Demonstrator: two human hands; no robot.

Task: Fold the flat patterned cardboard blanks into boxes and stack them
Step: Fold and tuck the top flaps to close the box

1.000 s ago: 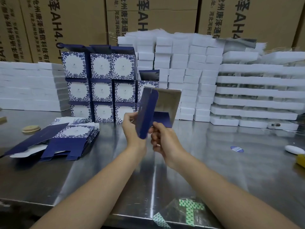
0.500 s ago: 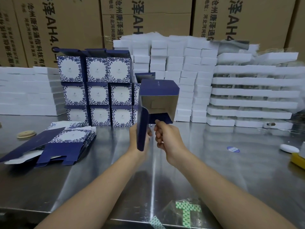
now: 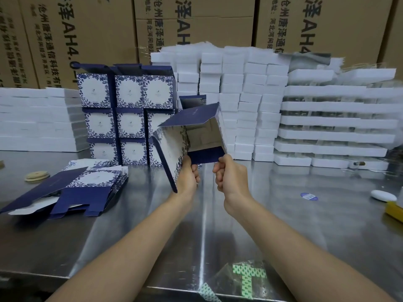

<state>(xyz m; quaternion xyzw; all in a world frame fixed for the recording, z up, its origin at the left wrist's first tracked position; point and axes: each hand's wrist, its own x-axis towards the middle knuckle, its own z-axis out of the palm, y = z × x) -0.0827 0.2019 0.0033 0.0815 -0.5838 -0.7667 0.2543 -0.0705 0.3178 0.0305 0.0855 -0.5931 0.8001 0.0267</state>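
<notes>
A half-opened blue and white patterned box blank is held up over the metal table, its open end facing me and its grey inside showing. My left hand grips its lower left panel. My right hand pinches the dark blue bottom flap at its right corner. A pile of flat blanks lies on the table to the left. Folded patterned boxes stand stacked three high behind the pile.
White boxes are stacked along the back, with flatter white stacks at the left and right. Brown cartons form the back wall. A round disc, a blue sticker and a white oval object lie on the table.
The blank has turned and tilted to the left, so its patterned side panel now shows. My hands have spread slightly apart, the right hand still on the bottom flap.
</notes>
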